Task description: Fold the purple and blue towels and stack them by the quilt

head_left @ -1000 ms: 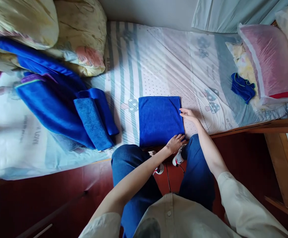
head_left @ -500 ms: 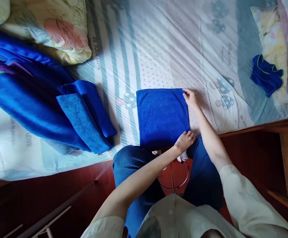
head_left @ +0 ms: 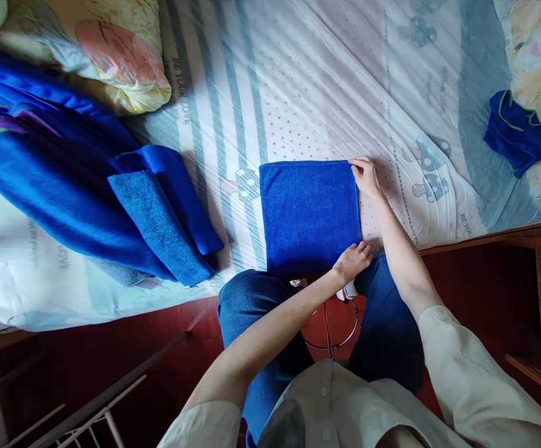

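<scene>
A square blue towel (head_left: 310, 214) lies flat on the bed in front of my knees, with stitched hems along its far and right edges. My right hand (head_left: 366, 177) pinches its far right corner between thumb and fingertips. At the near right corner, my left hand (head_left: 353, 260) has its fingers curled over the edge, and its thumb is hidden. The forearm of that hand crosses in front of my body. The towel's near edge reaches the bed's front edge, close to my knees.
To the left, several blue cloths (head_left: 65, 186) lie in a long pile, beside a floral pillow (head_left: 112, 56). A crumpled dark blue cloth (head_left: 517, 134) with green trim sits at the right. The patterned bedsheet (head_left: 308, 81) has creases. A metal rack (head_left: 97, 414) stands low at left.
The view has shifted slightly, so most things sit a little differently in the picture. Both hands stay at the same towel corners, and the creases near its right edge look smoother.
</scene>
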The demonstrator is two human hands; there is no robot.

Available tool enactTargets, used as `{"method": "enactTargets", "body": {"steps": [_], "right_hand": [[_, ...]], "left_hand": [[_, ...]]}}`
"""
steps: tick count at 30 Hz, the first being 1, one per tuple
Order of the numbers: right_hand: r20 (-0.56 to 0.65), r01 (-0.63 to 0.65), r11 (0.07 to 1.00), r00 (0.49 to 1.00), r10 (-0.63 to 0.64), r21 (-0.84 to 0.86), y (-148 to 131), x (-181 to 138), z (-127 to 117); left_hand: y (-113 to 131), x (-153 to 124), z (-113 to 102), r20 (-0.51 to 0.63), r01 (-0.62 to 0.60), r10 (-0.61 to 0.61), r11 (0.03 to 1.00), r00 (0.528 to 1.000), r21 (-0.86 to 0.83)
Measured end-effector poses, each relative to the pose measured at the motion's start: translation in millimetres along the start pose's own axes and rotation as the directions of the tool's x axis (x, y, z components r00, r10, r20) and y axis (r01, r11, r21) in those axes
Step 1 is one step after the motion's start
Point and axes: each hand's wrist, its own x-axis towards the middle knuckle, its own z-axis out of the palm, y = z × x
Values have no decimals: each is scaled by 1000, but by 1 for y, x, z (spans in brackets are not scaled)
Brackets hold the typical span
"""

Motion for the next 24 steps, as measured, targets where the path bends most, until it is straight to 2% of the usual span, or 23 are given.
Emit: {"method": "enactTargets", "body": {"steps": [5, 7, 9, 11, 13, 15, 17, 20, 24], "right_hand": [[-20, 5, 1000, 1000, -5, -21, 1, 1, -1], [-26, 5, 1000, 1000, -6, -30, 2, 1, -1], [-23, 2, 999, 1000, -3, -36, 1, 0, 0], [-10, -5, 999, 1000, 5, -36, 1, -1, 1], [-2, -17, 999, 1000, 17, -29, 0, -2, 2], [-12, -29, 999, 1000, 29, -23, 0, -3, 3], [-34, -37, 999, 999, 36, -18, 2, -3, 5], [-65, -35, 999, 997, 34, -6, 8, -1, 8], [-94, -49, 998, 994, 53, 37, 21, 5, 15]], "left_hand": [[-7, -2, -13, 9, -12, 12, 998, 1000, -61], [-27, -9, -27, -46, 4, -10, 994, 999, -111], [-62, -21, -43, -164, 73, -101, 983, 981, -171], [-110, -39, -58, -303, 198, -267, 951, 915, -239], [-161, -60, -66, -401, 342, -439, 893, 804, -292], [-207, -78, -65, -445, 454, -566, 824, 694, -339], [-241, -91, -56, -455, 522, -640, 768, 619, -371], [-271, -97, -38, -416, 564, -694, 720, 587, -405], [-286, -94, -24, -383, 563, -735, 676, 560, -475]]}}
